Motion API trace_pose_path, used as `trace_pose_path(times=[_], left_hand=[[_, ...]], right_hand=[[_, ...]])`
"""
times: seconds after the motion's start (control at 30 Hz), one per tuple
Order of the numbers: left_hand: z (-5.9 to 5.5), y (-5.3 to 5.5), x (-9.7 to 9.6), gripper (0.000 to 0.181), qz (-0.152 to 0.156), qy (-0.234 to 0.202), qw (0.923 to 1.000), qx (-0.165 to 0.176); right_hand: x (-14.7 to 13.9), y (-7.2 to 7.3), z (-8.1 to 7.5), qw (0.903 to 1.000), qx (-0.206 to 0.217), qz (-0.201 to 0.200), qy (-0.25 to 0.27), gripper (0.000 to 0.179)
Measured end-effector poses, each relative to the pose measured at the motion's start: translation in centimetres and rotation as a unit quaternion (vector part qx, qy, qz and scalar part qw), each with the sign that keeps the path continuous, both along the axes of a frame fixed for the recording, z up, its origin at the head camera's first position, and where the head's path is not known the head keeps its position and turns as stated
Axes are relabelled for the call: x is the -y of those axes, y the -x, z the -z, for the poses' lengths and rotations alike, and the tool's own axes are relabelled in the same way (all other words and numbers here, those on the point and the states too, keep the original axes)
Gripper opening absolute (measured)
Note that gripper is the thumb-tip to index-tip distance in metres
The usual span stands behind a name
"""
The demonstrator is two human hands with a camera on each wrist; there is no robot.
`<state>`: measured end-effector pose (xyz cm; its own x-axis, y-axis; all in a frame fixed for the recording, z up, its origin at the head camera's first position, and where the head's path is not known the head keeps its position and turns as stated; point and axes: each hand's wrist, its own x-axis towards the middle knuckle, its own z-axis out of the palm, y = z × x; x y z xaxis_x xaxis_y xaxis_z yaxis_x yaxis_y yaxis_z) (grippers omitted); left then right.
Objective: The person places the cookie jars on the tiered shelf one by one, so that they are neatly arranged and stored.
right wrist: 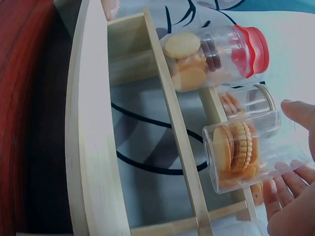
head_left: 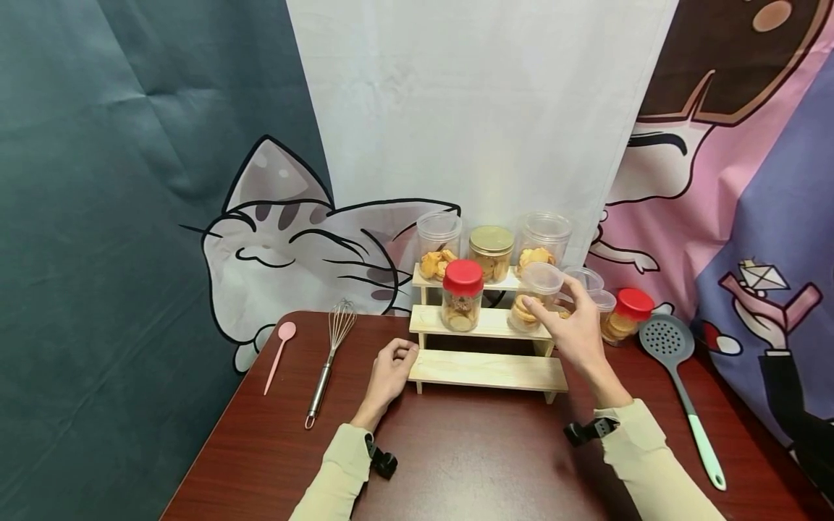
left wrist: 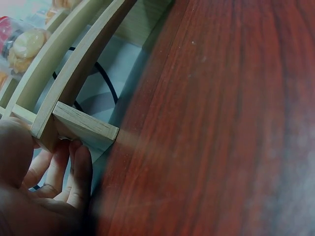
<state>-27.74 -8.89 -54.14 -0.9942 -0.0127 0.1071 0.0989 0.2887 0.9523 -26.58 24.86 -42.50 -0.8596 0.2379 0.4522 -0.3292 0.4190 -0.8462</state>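
Note:
A three-step wooden display rack (head_left: 489,369) stands on the table. My left hand (head_left: 391,373) grips the left end of its lowest step, and in the left wrist view the fingers (left wrist: 81,172) curl against the underside. At the right of the middle step, my right hand (head_left: 576,336) holds a clear-lidded plastic jar of cookies (head_left: 537,293) between thumb and fingers. Sandwich-type biscuits (right wrist: 241,145) show inside it. I cannot tell whether its base touches the step. A red-lidded cookie jar (head_left: 462,297) stands left of it on the same step.
On the top step are a gold-lidded jar (head_left: 491,253) and two clear-lidded jars, left (head_left: 439,246) and right (head_left: 543,242). Another red-lidded jar (head_left: 627,316) and a slotted spatula (head_left: 677,376) lie rightward. A whisk (head_left: 332,354) and pink spoon (head_left: 281,351) lie left.

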Motion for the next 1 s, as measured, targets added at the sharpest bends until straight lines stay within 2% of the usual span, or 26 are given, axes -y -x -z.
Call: trace_pose_path(times=[0.3, 0.6, 1.0], left_hand=[[0.0, 0.0, 0.1, 0.016, -0.002, 0.002, 1.0, 0.0], [0.0, 0.1, 0.1, 0.018, 0.001, 0.001, 1.0, -0.002], [0.1, 0.1, 0.1, 0.02, 0.006, -0.001, 1.0, 0.0]], right_hand=[[1.7, 1.1, 0.1, 0.9998, -0.004, -0.018, -0.003, 0.067], [3.2, 1.8, 0.7, 0.9994, 0.012, -0.032, -0.001, 0.07], [4.3, 2.3, 1.2, 0.9994, 0.017, -0.031, 0.0, 0.072]])
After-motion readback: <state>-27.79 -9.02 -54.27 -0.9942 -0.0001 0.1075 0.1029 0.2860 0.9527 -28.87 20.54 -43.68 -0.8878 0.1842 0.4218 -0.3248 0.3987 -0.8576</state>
